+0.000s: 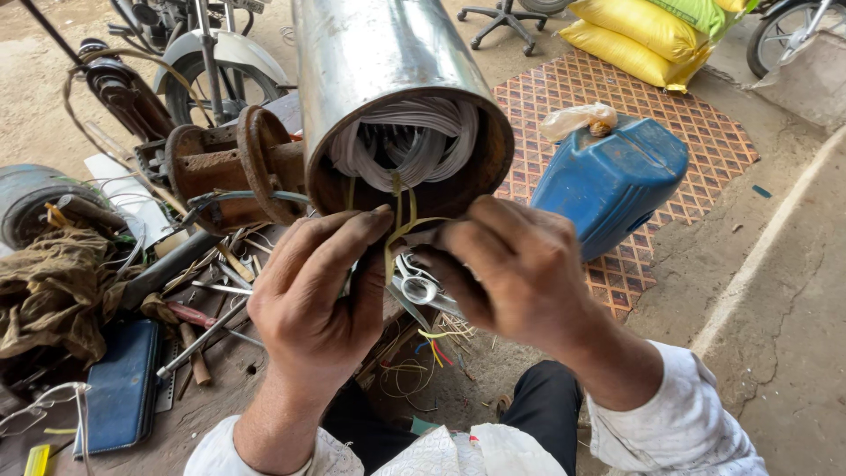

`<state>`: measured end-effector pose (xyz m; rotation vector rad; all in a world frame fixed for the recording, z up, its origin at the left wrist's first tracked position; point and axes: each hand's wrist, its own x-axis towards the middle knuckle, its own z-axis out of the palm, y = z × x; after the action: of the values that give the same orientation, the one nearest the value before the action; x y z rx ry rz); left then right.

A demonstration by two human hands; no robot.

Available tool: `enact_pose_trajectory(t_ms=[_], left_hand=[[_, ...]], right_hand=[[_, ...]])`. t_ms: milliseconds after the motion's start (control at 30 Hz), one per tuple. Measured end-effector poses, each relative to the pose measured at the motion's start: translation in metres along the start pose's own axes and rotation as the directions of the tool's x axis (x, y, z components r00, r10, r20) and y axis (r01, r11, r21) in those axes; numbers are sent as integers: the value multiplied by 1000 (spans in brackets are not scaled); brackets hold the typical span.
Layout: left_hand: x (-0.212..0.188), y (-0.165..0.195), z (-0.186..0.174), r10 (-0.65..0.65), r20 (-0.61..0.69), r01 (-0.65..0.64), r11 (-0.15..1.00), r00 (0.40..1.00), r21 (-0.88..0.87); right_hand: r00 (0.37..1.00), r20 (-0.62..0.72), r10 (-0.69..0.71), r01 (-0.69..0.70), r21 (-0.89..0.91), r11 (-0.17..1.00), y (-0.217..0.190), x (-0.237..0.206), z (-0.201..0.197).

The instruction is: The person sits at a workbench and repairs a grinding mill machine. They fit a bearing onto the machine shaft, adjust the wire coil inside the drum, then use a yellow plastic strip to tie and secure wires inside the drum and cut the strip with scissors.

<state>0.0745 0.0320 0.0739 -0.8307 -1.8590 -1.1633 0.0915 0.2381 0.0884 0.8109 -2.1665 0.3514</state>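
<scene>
on a cluttered outdoor workbench (220,388) strewn with tools, a steel motor cylinder (388,79) lay near its right edge, white windings (414,141) showing. your left hand (317,300) pinched a yellow strip (397,225) at the cylinder's mouth; your right hand (520,264) closed around metal pliers (423,291) just below. a blue jerrycan (608,181) stood beside.

Site: we take this for an open-air roadside repair workshop | bench (220,388) strewn with hand tools and wire offcuts | rusty machine part (225,167) | motorcycle wheel (211,79) behind | bare dirt ground | yellow sacks (639,35) | blue jerrycan (608,181) on patterned mat (696,123)
</scene>
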Motion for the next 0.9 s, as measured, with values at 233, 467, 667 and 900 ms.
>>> enact_pose_trajectory(t_ms=[233, 467, 667, 900], left_hand=[[-8, -7, -11, 68, 43, -73, 990, 997, 123], [-16, -29, -28, 85, -15, -79, 964, 996, 256], [-19, -41, -35, 31, 45, -43, 953, 999, 301], [-9, -25, -48, 88, 238, -95, 995, 967, 16]], right_hand=[[987, -138, 79, -52, 190, 980, 16, -4, 2], [961, -229, 157, -177, -67, 982, 62, -35, -24], [927, -271, 260, -314, -180, 932, 109, -72, -44], [819, -167, 549, -186, 828, 529, 78, -92, -30]])
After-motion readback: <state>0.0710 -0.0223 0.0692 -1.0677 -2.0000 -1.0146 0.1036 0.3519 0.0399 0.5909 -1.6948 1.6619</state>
